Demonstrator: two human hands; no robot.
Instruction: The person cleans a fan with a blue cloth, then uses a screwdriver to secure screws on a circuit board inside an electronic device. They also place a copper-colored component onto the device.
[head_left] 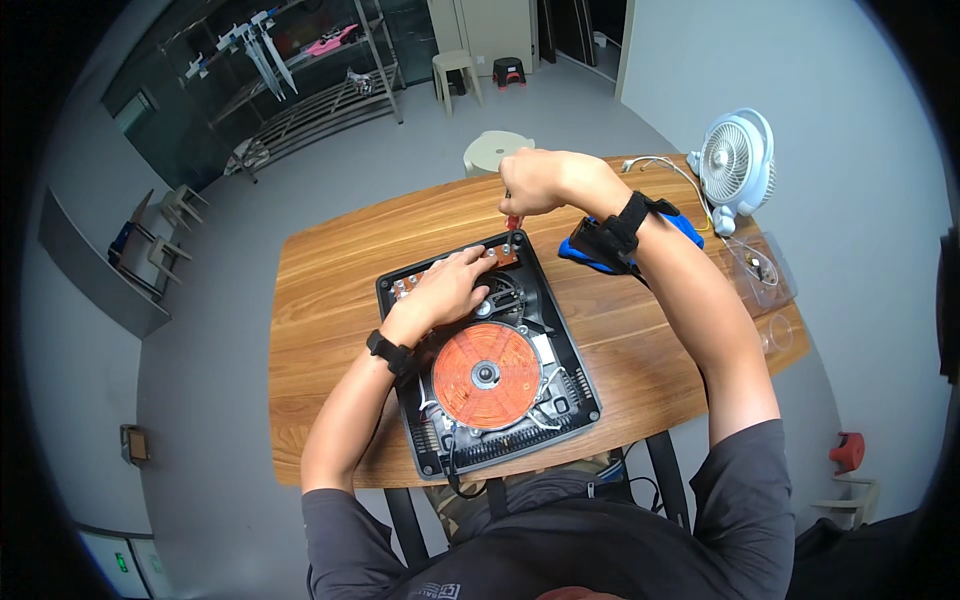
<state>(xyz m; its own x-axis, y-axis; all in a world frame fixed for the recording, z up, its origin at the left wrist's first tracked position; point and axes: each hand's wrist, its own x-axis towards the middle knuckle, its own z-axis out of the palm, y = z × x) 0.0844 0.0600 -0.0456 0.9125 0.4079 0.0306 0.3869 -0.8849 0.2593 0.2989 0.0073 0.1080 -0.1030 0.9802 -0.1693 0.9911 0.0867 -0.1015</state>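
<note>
An opened induction cooker (560,349) lies on the table in front of me, its black casing exposing a round copper coil (462,377). Along its far edge runs a narrow orange-brown circuit board (507,257). My left hand (448,288) rests flat across this board, fingers stretched out and hiding its middle. Above the far right corner, my right hand (534,182) is closed around a screwdriver (514,222) with a red handle. The screwdriver points down at that corner; its tip is too small to make out.
A blue-and-black pouch (585,254) lies beneath my right forearm. At the table's (330,300) right end are a pale blue fan (737,165), a white cable (660,160) and a clear plastic box (768,280) of small parts. A stool (490,152) stands beyond the far edge.
</note>
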